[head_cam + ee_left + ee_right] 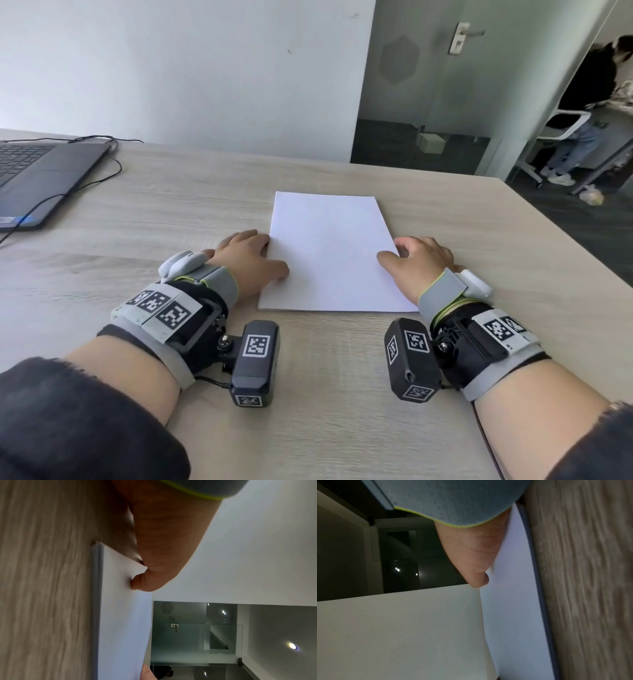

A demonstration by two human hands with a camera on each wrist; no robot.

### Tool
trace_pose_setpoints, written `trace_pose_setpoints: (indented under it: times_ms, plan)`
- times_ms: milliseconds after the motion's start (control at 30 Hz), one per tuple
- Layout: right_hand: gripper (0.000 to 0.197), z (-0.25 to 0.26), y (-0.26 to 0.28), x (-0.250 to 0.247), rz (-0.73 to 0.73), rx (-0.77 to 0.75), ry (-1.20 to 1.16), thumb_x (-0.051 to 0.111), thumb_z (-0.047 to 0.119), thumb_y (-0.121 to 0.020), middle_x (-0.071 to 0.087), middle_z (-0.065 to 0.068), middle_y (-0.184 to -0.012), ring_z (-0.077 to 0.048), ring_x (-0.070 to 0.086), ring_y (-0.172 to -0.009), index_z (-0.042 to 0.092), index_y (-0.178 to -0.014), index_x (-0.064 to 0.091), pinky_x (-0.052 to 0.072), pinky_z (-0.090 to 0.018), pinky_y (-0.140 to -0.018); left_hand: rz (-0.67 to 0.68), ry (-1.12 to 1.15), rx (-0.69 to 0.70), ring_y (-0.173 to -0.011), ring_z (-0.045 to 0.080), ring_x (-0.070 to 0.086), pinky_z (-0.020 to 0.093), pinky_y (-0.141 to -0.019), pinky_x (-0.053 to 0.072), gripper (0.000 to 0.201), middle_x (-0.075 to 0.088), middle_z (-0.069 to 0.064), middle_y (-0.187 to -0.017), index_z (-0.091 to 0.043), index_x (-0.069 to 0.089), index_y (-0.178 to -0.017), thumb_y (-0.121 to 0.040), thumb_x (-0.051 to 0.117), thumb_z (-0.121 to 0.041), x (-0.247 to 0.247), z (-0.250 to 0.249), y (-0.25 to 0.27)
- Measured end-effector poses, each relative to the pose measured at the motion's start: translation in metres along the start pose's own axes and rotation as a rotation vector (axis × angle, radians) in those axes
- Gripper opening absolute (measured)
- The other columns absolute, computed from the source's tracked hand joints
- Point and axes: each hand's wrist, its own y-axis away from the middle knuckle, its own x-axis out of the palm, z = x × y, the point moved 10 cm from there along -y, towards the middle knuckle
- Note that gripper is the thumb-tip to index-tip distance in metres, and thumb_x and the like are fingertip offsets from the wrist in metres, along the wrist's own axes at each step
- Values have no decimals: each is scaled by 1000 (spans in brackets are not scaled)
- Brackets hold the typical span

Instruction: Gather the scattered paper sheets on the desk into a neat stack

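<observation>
White, smooth paper sheets (pixel 330 253) lie squared into one flat rectangular stack near the middle of the surface (pixel 171 205), a pale wood-grain laminate with fine streaks. The left hand (pixel 248 262) rests against the stack's left edge, its thumb lying on the top sheet and its fingers loosely curled beside the paper. The right hand (pixel 419 265) mirrors it at the right edge, thumb flat on the sheet, fingers bent at the border. Neither grip closes around the stack; both are relaxed and only touch it. The left wrist view shows the stack's thin layered edge. A dark matte laptop (pixel 37 178) with thin black cables sits at the far left.
</observation>
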Motion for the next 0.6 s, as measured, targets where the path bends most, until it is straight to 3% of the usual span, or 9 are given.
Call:
trace_pose_setpoints:
  times_ms: [200,300,433,533,600]
  plan:
    - [47,0,0,2,11,-3,5,42,58,-84,46,16,-141,-18,37,-133,44,-126,58,29,-46,-111,10,6,4,-155,12,7,46,-119,8,68,18,-14,-167,-37,39,-151,-90,50,-63,2,-1,2]
    - [42,1,1,0,-6,-1,-11,43,55,-85,47,16,-140,-17,38,-131,43,-122,61,30,-46,-111,5,2,12,-154,13,11,45,-115,13,59,30,-14,-161,-35,49,-142,-91,48,-64,2,-4,3]
    - [40,0,2,-5,-20,10,-106,46,51,-86,53,13,-138,-19,44,-130,39,-119,64,34,-47,-110,-47,91,1,-146,20,29,39,-101,21,52,48,-9,-145,-26,57,-133,-93,50,-59,-4,-3,3]
    - [39,-3,8,-13,-70,-21,-255,51,48,-85,57,11,-136,-19,51,-126,38,-120,65,41,-42,-106,-90,281,-65,-141,23,42,40,-116,28,63,48,-9,-151,-39,45,-145,-87,58,-60,-1,16,5]
    - [33,-5,14,-19,-105,-46,-383,55,44,-87,57,11,-135,-15,53,-122,38,-117,67,43,-36,-101,-97,398,-87,-125,24,56,45,-111,41,65,58,-12,-140,-52,46,-137,-74,55,-67,-1,23,10]
